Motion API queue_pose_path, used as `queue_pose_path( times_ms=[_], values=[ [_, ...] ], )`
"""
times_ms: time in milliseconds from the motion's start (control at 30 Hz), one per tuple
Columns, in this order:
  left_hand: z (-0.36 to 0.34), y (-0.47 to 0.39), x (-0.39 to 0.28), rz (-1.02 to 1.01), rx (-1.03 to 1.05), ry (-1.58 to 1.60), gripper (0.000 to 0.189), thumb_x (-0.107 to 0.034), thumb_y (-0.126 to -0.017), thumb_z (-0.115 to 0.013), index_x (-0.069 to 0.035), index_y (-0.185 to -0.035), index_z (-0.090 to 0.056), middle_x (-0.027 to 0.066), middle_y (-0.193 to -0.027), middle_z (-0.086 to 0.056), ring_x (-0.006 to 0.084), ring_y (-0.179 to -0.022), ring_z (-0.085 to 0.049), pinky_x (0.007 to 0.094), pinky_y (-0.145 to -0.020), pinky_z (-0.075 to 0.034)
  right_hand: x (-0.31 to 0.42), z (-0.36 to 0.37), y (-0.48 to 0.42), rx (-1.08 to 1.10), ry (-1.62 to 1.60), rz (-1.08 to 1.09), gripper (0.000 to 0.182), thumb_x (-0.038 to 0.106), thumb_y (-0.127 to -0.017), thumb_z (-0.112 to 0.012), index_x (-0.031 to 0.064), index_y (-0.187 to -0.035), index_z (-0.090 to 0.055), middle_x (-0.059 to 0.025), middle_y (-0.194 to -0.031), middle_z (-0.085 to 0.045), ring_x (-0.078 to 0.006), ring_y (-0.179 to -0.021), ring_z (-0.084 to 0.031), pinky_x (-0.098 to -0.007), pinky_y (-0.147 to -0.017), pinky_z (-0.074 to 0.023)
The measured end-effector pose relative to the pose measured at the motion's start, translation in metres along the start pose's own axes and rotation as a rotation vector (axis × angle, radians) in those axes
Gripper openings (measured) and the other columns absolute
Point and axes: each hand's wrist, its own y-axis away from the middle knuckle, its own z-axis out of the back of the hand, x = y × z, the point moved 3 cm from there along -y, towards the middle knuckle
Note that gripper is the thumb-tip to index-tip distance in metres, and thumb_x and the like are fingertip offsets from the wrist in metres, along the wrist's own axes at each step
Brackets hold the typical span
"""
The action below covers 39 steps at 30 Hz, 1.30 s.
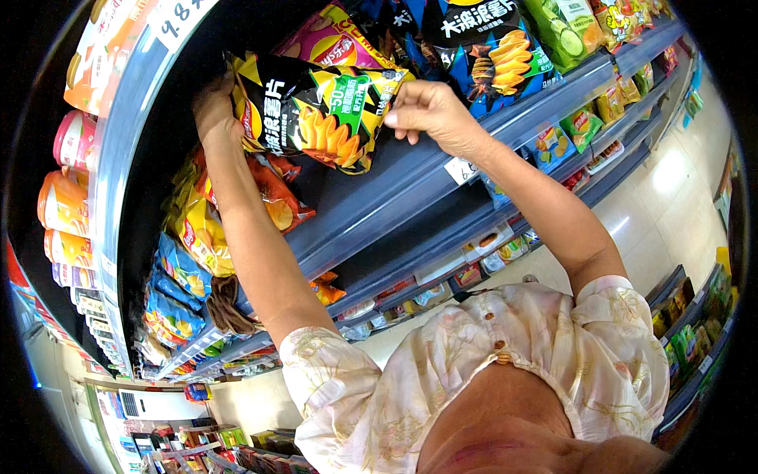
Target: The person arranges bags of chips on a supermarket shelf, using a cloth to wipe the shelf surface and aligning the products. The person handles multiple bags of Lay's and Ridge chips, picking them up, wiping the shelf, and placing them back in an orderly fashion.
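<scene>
A black-and-yellow bag of Lay's wavy potato chips (320,115) lies on its side above a dark shelf (367,189), its printed front towards me. My left hand (218,109), blurred, is at the bag's left end, with its fingers partly hidden. At the other end, the thumb and fingers of my right hand (435,115) pinch the bag's edge. Just behind it shows a magenta Lay's bag (331,38). To the right stands a black-and-blue chip bag (491,59). Red chip bags (284,201) lie below, near my left forearm.
A clear price-tag rail (385,219) edges the shelf, with a handwritten price tag (461,170) on it. Yellow bags (204,228) and blue bags (177,296) fill the left side. Overhead left runs another shelf edge (112,178) with jars (65,201). Lower shelves hold snacks; tiled floor (663,195) shows at right.
</scene>
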Motion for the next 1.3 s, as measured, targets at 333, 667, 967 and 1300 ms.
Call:
queue_pose_path(
  times_ms=[333, 667, 967, 1300],
  values=[
    [-0.01, 0.01, -0.001, 0.051, -0.05, 0.03, 0.025, -0.009, -0.082, -0.057, 0.004, -0.103, -0.057, 0.0132, -0.099, -0.06, 0.0249, -0.086, -0.058, 0.0382, -0.076, -0.048, -0.005, 0.002, -0.002, -0.109, 0.17, -0.102, 0.016, 0.014, -0.073, -0.064, -0.0006, -0.068, -0.059, -0.0029, -0.061, -0.057, -0.0081, -0.051, -0.054, -0.0197, -0.041, -0.0403],
    [-0.001, -0.007, 0.005, -0.031, -0.03, -0.113, 0.025, -0.008, -0.083, -0.057, 0.005, -0.105, -0.057, 0.0141, -0.103, -0.06, 0.023, -0.087, -0.057, 0.0338, -0.076, -0.047, -0.001, 0.002, -0.001, -0.055, 0.193, -0.106, 0.012, 0.011, -0.072, -0.064, 0.001, -0.065, -0.06, -0.0081, -0.063, -0.062, -0.0081, -0.052, -0.055, -0.0192, -0.045, -0.0399],
    [-0.006, 0.004, -0.009, -0.124, -0.03, -0.291, 0.029, -0.011, -0.084, -0.057, 0.007, -0.105, -0.057, 0.0162, -0.109, -0.058, 0.0184, -0.092, -0.056, 0.0283, -0.078, -0.045, -0.005, 0.002, -0.001, -0.035, 0.152, -0.117, 0.013, 0.012, -0.072, -0.065, 0.0014, -0.066, -0.061, -0.0072, -0.065, -0.062, -0.0089, -0.055, -0.056, -0.0205, -0.048, -0.041],
    [-0.012, 0.012, -0.02, -0.144, 0.208, -0.247, 0.026, -0.013, -0.08, -0.062, 0.004, -0.099, -0.06, 0.0119, -0.089, -0.062, 0.0174, -0.077, -0.059, 0.0286, -0.07, -0.047, -0.01, 0.01, -0.009, -0.331, 0.078, 0.096, 0.039, 0.006, -0.069, -0.058, -0.0037, -0.105, -0.047, -0.0102, -0.095, -0.054, -0.0144, -0.084, -0.052, -0.0257, -0.072, -0.0429]
  ],
)
